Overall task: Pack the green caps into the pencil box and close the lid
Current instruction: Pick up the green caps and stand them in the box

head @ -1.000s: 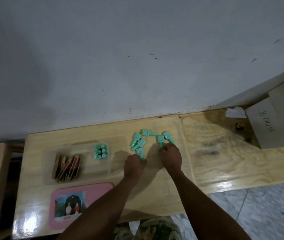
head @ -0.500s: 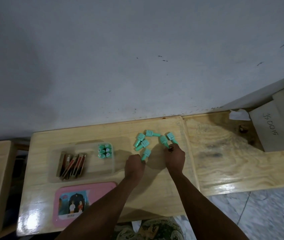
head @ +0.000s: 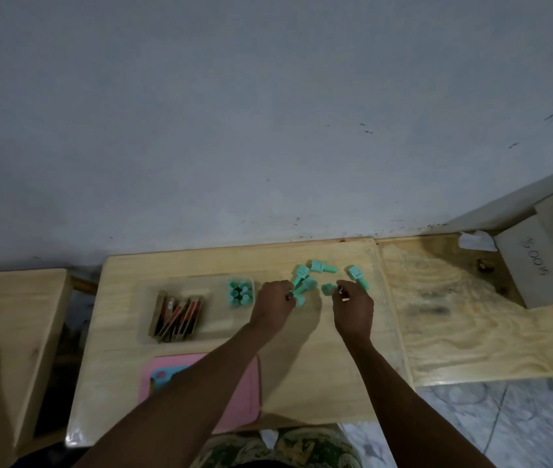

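Observation:
Several loose green caps [head: 323, 266] lie on the wooden table [head: 302, 366] near the wall. My left hand [head: 272, 300] pinches a green cap [head: 303, 288] at the left side of that group. My right hand [head: 352, 307] pinches another green cap [head: 328, 288], held just above the table. One more cap [head: 357, 275] lies just beyond my right fingers. The clear pencil box [head: 214, 329] stands open to the left, with several green caps upright [head: 240, 292] in its right end. Its pink lid [head: 238, 396] lies in front, partly under my left forearm.
Dark red and brown flat pieces [head: 177, 315] fill the left part of the box. A second wooden board [head: 471, 315] adjoins on the right, with a grey cardboard box [head: 538, 265] at its far end. A lower wooden surface [head: 4, 332] sits at the left.
Both hands have closed on caps. My right hand has drawn one cap out of the right side of the group; my left hand sits a little further left.

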